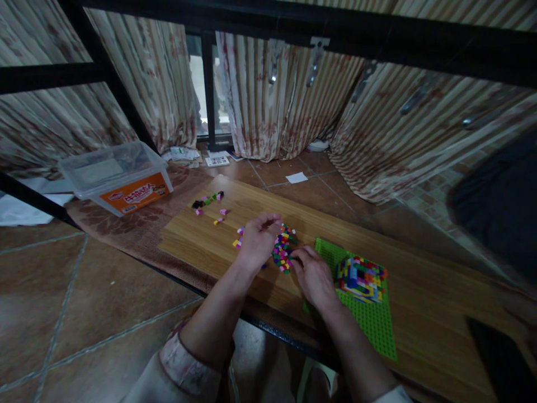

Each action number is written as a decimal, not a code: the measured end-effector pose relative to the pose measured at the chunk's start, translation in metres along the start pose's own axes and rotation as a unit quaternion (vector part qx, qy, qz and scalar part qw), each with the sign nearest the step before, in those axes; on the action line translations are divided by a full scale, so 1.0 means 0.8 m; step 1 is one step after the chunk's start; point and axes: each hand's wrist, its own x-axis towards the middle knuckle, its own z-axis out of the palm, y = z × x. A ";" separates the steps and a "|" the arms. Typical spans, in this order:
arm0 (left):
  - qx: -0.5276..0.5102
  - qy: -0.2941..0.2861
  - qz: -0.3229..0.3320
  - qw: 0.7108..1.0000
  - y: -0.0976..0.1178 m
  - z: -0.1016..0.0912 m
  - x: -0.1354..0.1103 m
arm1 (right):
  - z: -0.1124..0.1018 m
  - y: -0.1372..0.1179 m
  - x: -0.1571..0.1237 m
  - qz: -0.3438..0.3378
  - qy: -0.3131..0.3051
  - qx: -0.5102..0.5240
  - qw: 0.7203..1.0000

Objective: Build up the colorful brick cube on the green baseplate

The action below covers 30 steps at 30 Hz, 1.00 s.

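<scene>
A pile of small coloured building bricks (282, 253) lies on a wooden board (251, 196). Over the left part of that pile is my left hand (260, 238), its fingers curled and their tips partly hidden. At the pile's right edge my right hand (312, 274) has its fingers bent towards the bricks; whether a brick is between them is too small to see. To the right, a green baseplate (373, 322) carries a hollow, multicoloured brick structure (361, 279), several layers high. My right wrist and forearm pass over the baseplate's left side.
Loose black, green, pink and yellow bricks (207, 200) are scattered at the board's far left. Beyond them stands a clear plastic box (119, 173) with an orange label. A black flat object (495, 352) lies at the right. Dark metal bars (268, 17) cross above.
</scene>
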 end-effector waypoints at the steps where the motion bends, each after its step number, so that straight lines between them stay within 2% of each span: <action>1: 0.002 -0.002 0.000 1.000 -0.001 0.000 0.000 | 0.000 0.000 0.000 -0.002 -0.001 -0.001 1.000; 9: 0.027 0.000 0.012 1.000 -0.006 0.000 0.005 | 0.001 0.001 -0.002 -0.006 0.000 -0.014 1.000; 14: 0.083 -0.013 0.040 0.996 -0.010 -0.003 0.008 | 0.003 -0.001 -0.001 -0.014 -0.012 -0.041 0.999; 18: 0.133 -0.018 0.050 0.990 -0.010 -0.006 0.010 | -0.001 -0.007 0.000 -0.004 0.002 -0.011 1.000; 24: 0.187 -0.067 0.056 0.978 -0.013 -0.003 0.007 | -0.030 -0.024 -0.003 0.045 0.067 0.098 0.992; 27: 0.215 -0.090 0.080 0.969 -0.017 0.007 0.002 | -0.050 -0.027 -0.010 0.066 0.109 0.186 0.974; 30: 0.227 -0.135 0.092 0.960 -0.021 0.020 -0.008 | -0.073 -0.015 -0.021 0.078 0.162 0.246 0.952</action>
